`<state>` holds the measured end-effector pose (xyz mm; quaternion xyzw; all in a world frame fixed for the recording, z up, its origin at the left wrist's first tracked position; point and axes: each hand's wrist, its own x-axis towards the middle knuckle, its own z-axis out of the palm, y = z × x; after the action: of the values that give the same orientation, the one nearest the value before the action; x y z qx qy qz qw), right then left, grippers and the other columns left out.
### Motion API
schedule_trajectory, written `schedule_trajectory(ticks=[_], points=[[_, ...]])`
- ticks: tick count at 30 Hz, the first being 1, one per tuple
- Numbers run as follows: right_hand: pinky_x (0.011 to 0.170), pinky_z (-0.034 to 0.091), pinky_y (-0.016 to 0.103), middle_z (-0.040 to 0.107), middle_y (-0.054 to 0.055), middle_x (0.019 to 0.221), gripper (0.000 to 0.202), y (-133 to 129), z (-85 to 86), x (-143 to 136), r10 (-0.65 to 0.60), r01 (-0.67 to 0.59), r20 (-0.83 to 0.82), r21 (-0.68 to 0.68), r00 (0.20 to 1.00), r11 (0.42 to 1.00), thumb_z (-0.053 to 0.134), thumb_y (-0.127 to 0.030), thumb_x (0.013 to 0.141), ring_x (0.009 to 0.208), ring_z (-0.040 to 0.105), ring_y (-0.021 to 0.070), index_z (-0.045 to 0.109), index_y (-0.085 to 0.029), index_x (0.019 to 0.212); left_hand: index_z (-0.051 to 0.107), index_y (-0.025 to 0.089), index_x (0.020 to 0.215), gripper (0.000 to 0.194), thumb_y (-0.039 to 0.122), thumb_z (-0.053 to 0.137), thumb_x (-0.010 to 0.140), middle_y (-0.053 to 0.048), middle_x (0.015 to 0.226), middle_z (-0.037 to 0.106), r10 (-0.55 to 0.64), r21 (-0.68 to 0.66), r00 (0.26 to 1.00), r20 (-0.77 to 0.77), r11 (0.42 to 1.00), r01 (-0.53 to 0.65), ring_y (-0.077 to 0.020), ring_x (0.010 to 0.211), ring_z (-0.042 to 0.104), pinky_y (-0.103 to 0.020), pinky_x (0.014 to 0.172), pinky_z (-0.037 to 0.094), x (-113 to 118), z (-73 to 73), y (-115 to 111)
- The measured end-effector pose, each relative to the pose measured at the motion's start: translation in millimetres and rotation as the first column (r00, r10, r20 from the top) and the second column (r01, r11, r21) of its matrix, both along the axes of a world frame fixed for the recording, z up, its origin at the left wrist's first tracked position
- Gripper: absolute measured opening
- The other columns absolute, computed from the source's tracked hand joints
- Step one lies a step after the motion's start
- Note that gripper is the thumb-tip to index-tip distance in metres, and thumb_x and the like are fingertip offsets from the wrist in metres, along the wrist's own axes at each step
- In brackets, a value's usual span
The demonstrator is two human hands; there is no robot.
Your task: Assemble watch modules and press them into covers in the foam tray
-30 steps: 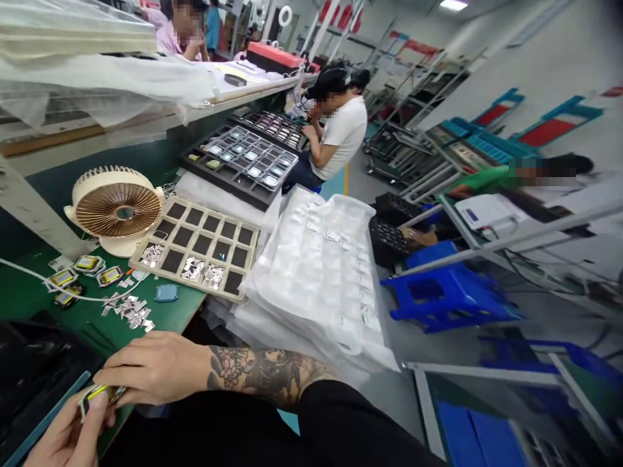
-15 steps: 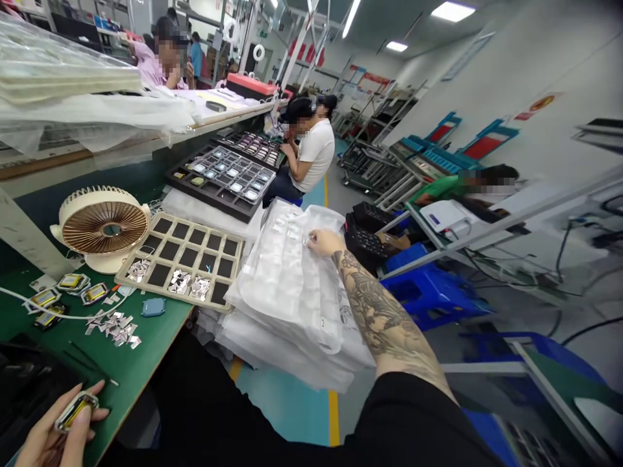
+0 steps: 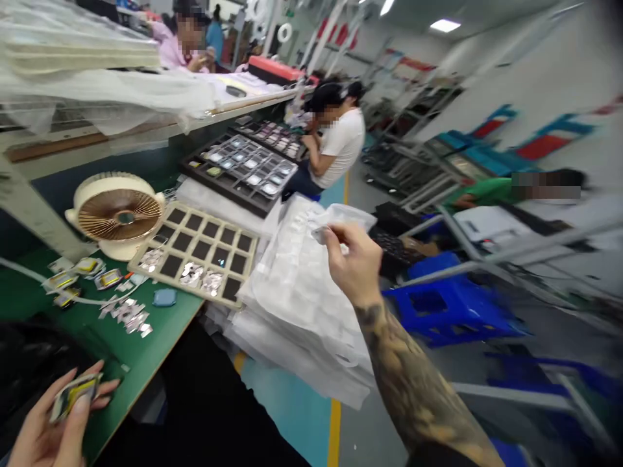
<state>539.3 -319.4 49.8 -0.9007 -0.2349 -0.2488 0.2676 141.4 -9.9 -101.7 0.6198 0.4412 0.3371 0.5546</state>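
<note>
At the frame's lower left, the left hand (image 3: pixel 46 425) clasps a small cased device (image 3: pixel 76 393) with a yellow patch; it looks light and stiff, its inside probably delicate, so best held by the rim. Silvery scraps (image 3: pixel 127 312) lie on the bench (image 3: pixel 178 318) beyond. At centre, seen against a flimsy-looking white tray (image 3: pixel 285 275), a blurred pale piece (image 3: pixel 319 235), likely light and slippery, best taken by its edges, is pinched in the right hand (image 3: pixel 355 259).

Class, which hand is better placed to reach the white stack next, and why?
Probably the right hand: it is over the white stack, pinching something small, too blurred to name. The left hand holds a yellow-marked part by the green bench, away from the stack.
</note>
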Motion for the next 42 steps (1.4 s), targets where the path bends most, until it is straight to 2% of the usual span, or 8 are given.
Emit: schedule_trajectory(ticks=[7, 13, 16, 21, 28, 33, 38, 42], points=[[0.081, 0.067, 0.034, 0.08, 0.008, 0.109, 0.035, 170, -78.0, -182, 0.805, -0.76, 0.019, 0.343, 0.593, 0.552, 0.069, -0.008, 0.101, 0.093, 0.08, 0.0219, 0.078, -0.03, 0.127, 0.06, 0.014, 0.144, 0.059, 0.05, 0.078, 0.1, -0.015, 0.106, 0.085, -0.038, -0.114, 0.992, 0.124, 0.992, 0.052, -0.0277, 0.085, 0.085, -0.034, 0.071, 0.068, 12, 22.9, -14], [0.084, 0.068, 0.04, 0.081, 0.013, 0.127, 0.049, 244, -110.7, -256, 0.997, -0.961, 0.051, 0.275, 0.053, 0.037, 0.072, -0.008, 0.1, 0.105, 0.08, 0.0262, 0.072, -0.03, 0.143, 0.063, 0.019, 0.147, 0.045, 0.038, 0.071, 0.106, -0.009, 0.105, 0.082, 0.114, -0.014, 0.99, 0.089, 0.993, -0.113, -0.02, 0.087, 0.078, -0.029, 0.077, 0.062, -19, 33.5, -13], [0.091, 0.07, 0.043, 0.075, 0.014, 0.144, 0.051, 248, -113.0, -272, 0.99, -0.917, -0.063, 0.389, -0.123, -0.089, 0.069, -0.007, 0.102, 0.117, 0.078, 0.0272, 0.071, -0.032, 0.146, 0.062, 0.02, 0.15, 0.051, 0.028, 0.073, 0.101, -0.008, 0.105, 0.081, 0.161, 0.014, 0.983, 0.083, 0.986, -0.163, -0.0213, 0.089, 0.077, -0.03, 0.079, 0.062, -35, 30.9, -17], [0.098, 0.07, 0.039, 0.077, 0.006, 0.137, 0.037, 252, -112.7, -274, 0.903, -0.772, -0.277, 0.63, -0.328, -0.088, 0.072, -0.012, 0.102, 0.116, 0.079, 0.023, 0.08, -0.034, 0.13, 0.066, 0.021, 0.147, 0.056, 0.02, 0.079, 0.093, -0.005, 0.099, 0.08, 0.177, 0.03, 0.982, 0.069, 0.983, -0.179, -0.0202, 0.084, 0.075, -0.029, 0.076, 0.061, -42, 24.6, -18], [0.108, 0.062, 0.056, 0.08, 0.008, 0.132, 0.042, 271, -117.2, -244, 0.975, -0.834, -0.224, 0.537, 0.004, 0.127, 0.077, -0.012, 0.098, 0.122, 0.074, 0.0304, 0.077, -0.034, 0.134, 0.058, 0.018, 0.159, 0.052, 0.036, 0.063, 0.111, -0.009, 0.102, 0.082, 0.125, -0.174, 0.942, 0.312, 0.982, -0.073, -0.0246, 0.087, 0.081, -0.039, 0.088, 0.068, -34, 35.0, -17], [0.112, 0.059, 0.056, 0.079, 0.005, 0.136, 0.041, 276, -121.3, -245, 0.965, -0.864, -0.246, 0.501, -0.088, 0.049, 0.076, -0.014, 0.099, 0.126, 0.071, 0.0296, 0.076, -0.036, 0.134, 0.067, 0.02, 0.147, 0.042, 0.04, 0.065, 0.111, -0.01, 0.112, 0.082, 0.168, -0.185, 0.947, 0.275, 0.975, -0.119, -0.0233, 0.094, 0.081, -0.035, 0.088, 0.069, -27, 34.6, -18], [0.108, 0.061, 0.047, 0.076, 0.011, 0.135, 0.027, 268, -120.9, -251, 0.93, -0.741, -0.362, 0.642, -0.066, 0.197, 0.073, -0.022, 0.102, 0.125, 0.072, 0.0273, 0.077, -0.027, 0.128, 0.072, 0.018, 0.133, 0.032, 0.04, 0.066, 0.11, -0.014, 0.119, 0.082, 0.144, -0.156, 0.926, 0.349, 0.983, -0.094, -0.0234, 0.094, 0.082, -0.036, 0.087, 0.071, -26, 35.4, -17], [0.091, 0.063, 0.037, 0.079, 0.008, 0.112, 0.013, 265, -120.5, -254, 0.922, -0.684, -0.364, 0.707, -0.131, 0.182, 0.068, -0.024, 0.106, 0.103, 0.075, 0.0225, 0.079, -0.024, 0.112, 0.074, 0.018, 0.136, 0.034, 0.039, 0.064, 0.111, -0.015, 0.128, 0.08, 0.026, -0.085, 0.946, 0.324, 0.996, 0.001, -0.0249, 0.102, 0.082, -0.037, 0.091, 0.071, -29, 37.5, -18]])
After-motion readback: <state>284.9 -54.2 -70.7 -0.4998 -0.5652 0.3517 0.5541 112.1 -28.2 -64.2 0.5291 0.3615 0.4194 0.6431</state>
